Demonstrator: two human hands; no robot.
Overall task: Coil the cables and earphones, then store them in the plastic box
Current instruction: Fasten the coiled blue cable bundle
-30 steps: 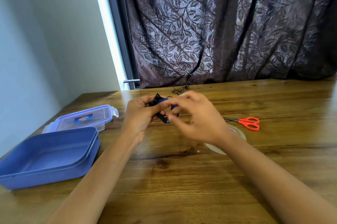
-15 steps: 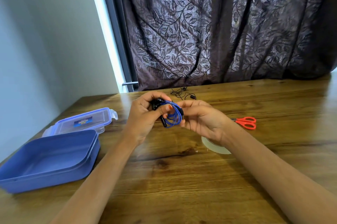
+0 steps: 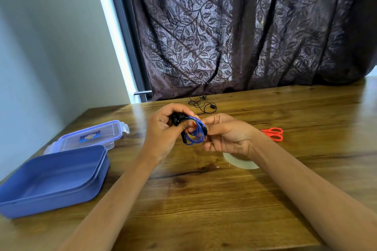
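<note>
A blue cable (image 3: 196, 134) with black ends is wound into a small coil, held above the middle of the wooden table. My left hand (image 3: 165, 132) grips the coil's black ends between thumb and fingers. My right hand (image 3: 226, 134) pinches the coil's right side at a black connector. Thin black earphones (image 3: 202, 104) lie loose on the table beyond my hands. The open blue plastic box (image 3: 51, 181) sits at the near left, and its clear lid (image 3: 91, 135) lies just behind it.
A roll of clear tape (image 3: 240, 162) lies on the table under my right wrist. Orange scissors (image 3: 273, 134) lie to the right of my right hand. A dark leaf-patterned curtain (image 3: 244, 26) hangs behind the table's far edge.
My right hand drew back from over the coil to its right side, so the blue loops show. Both hands stay close together holding the coil.
</note>
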